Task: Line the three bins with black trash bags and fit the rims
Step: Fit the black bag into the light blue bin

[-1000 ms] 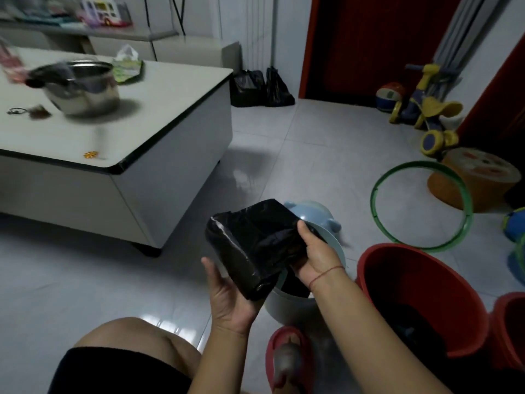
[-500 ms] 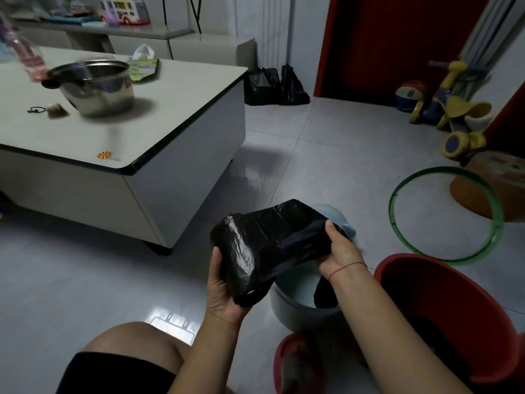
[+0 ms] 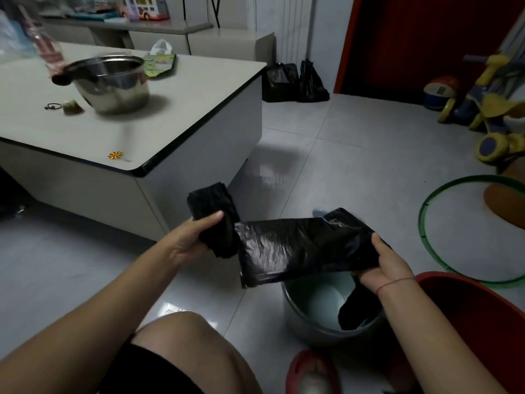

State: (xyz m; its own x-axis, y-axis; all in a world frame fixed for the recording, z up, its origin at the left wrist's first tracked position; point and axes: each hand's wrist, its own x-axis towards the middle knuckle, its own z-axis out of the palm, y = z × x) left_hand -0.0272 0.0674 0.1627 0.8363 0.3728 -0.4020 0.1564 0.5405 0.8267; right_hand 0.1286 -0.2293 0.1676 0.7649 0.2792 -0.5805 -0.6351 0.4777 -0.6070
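Observation:
A folded stack of black trash bags stretches between my hands above the floor. My left hand grips the bunched left end, thumb on top. My right hand grips the right end, from which a black tail hangs down into the pale blue bin below. A large red bin stands right of the blue one, its far side cut off by the frame edge. A third bin is not in view.
A low white table with a steel pot stands at the left. A green hoop, an orange stool and a ride-on toy lie at the right. Two black bags sit by the far wall. My knee and red slipper are below.
My hands have pulled apart, drawing the folded black bags out lengthwise. The left hand moved left and up; the right hand moved right over the blue bin.

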